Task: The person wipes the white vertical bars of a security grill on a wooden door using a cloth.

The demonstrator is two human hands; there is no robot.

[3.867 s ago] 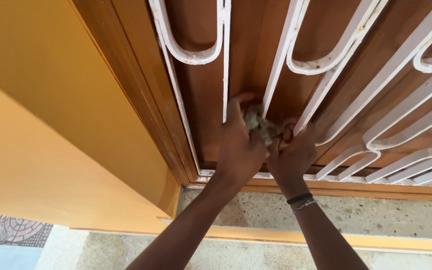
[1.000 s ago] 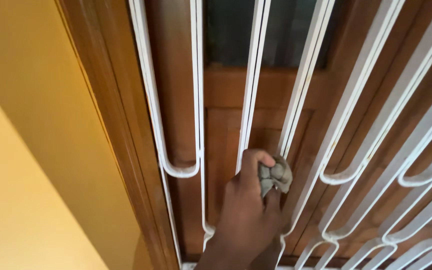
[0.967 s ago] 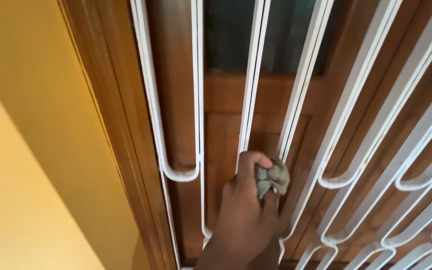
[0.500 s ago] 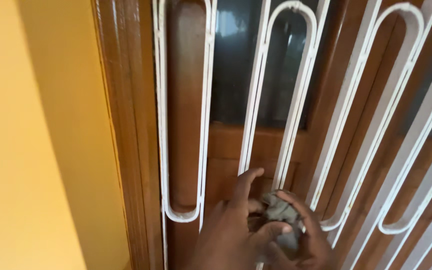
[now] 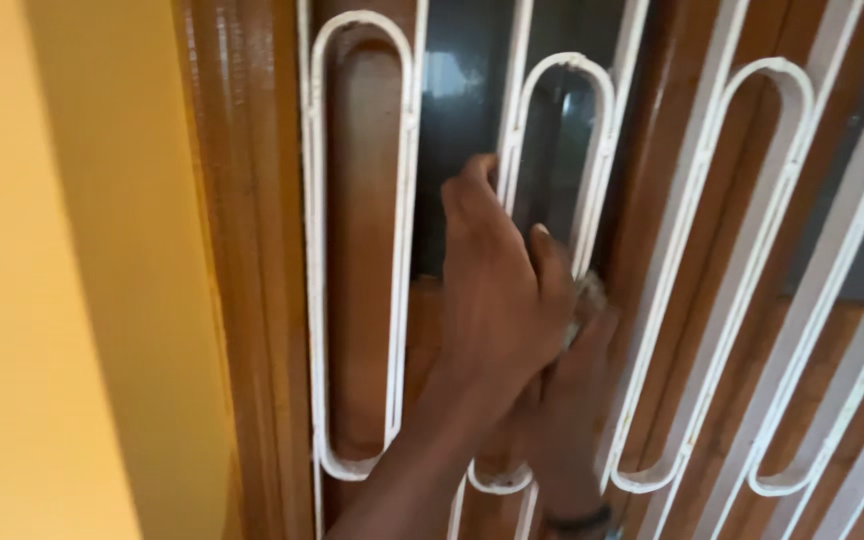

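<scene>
Left hand (image 5: 497, 290): nearest the camera, forearm rising from below, palm toward the grille, fingers curled between two white loops.
Right hand (image 5: 567, 390): tucked under and behind the left, dark band at the wrist; fingers clenched on the cloth.
Cloth (image 5: 584, 300): small grey wad, mostly hidden, pressed near the bar. Judged soft, light, crushable; best held bunched in the palm.
Grille (image 5: 407, 220): white metal loops, rigid.
Door (image 5: 362, 250): brown wood, dark glass pane (image 5: 462, 120) behind.

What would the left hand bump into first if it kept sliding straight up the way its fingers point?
Probably the rounded top of the white grille loop, which closes just above the left hand. The dark glass pane lies behind the bars; depth there is hard to judge.
</scene>
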